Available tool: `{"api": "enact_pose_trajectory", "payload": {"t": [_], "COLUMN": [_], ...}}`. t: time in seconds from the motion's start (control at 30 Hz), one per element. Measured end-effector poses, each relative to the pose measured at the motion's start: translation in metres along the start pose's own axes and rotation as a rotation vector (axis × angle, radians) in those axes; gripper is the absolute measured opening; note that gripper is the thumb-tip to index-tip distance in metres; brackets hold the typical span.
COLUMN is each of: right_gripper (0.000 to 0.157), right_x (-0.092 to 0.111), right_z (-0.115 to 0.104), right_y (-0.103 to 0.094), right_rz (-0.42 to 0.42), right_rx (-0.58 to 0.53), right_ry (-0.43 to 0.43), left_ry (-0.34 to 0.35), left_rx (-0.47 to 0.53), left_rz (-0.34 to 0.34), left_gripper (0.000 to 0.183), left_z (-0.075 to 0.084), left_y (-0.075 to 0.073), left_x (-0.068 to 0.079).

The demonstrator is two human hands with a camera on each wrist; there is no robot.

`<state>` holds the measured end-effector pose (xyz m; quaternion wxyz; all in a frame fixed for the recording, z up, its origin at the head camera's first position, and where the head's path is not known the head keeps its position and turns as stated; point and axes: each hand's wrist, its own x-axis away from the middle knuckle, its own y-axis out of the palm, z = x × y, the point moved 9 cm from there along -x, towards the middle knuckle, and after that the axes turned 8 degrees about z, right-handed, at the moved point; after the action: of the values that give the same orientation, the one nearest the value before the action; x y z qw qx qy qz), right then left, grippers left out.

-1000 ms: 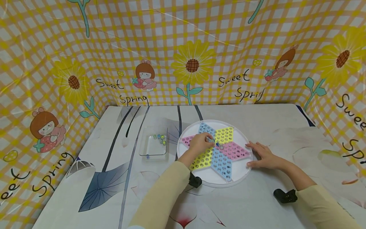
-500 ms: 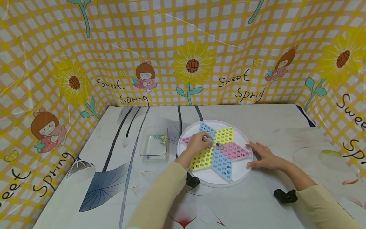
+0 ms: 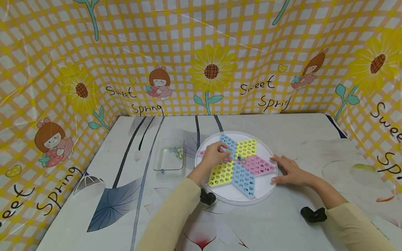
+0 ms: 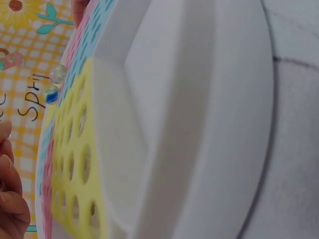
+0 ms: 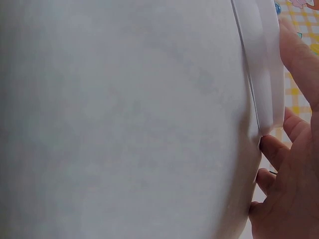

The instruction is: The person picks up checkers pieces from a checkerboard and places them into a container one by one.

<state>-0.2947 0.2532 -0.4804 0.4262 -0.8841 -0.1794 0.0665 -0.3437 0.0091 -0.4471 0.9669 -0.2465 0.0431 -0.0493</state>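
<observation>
A round white Chinese checkers board (image 3: 263,188) lies on the table with pink, yellow and blue star points. Over its left side is my left hand (image 3: 214,155), fingers curled and thumb near the index finger. In the left wrist view, bent fingers (image 4: 11,194) show at the left edge. I cannot tell whether they hold a marble. A blue marble (image 3: 239,158) and a clear marble (image 3: 243,161) sit side by side near the board's centre. My right hand (image 3: 290,170) rests at the right rim, fingers spread and touching the edge (image 5: 269,74).
Left of the board stands a clear plastic box (image 3: 168,170) with several marbles (image 3: 178,150) in its far right part. A checked yellow cloth (image 3: 213,31) hangs behind the table (image 3: 94,209). Black wrist mounts (image 3: 313,214) stick out below both forearms.
My left hand has shifted a little left and away from the two marbles at the centre, uncovering more of the near yellow point. The right hand has stayed at the rim.
</observation>
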Motion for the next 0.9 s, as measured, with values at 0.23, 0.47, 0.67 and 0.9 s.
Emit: {"api": "enact_pose_trajectory", "payload": {"t": [0.23,0.47,0.67,0.9], "right_gripper": [0.083,0.084,0.084,0.084], "right_x": [-0.001,0.0,-0.001,-0.001], "right_z": [0.002,0.002,0.002,0.002], "right_y": [0.0,0.001,0.001,0.001], "right_rz": [0.0,-0.003,-0.003,-0.006], "right_rx": [-0.012,-0.016,-0.013,-0.012], "right_ry": [0.001,0.014,0.012,0.014], "left_ry": [0.027,0.032,0.039,0.048], "left_rx": [0.016,0.048,0.075,0.072], "left_rz": [0.008,0.016,0.005,0.024], "left_gripper": [0.024,0.023,0.023,0.024], "left_z": [0.005,0.007,0.013,0.016], "left_y": [-0.012,-0.022,-0.029,-0.04], "left_x": [0.002,0.002,0.003,0.004]}}
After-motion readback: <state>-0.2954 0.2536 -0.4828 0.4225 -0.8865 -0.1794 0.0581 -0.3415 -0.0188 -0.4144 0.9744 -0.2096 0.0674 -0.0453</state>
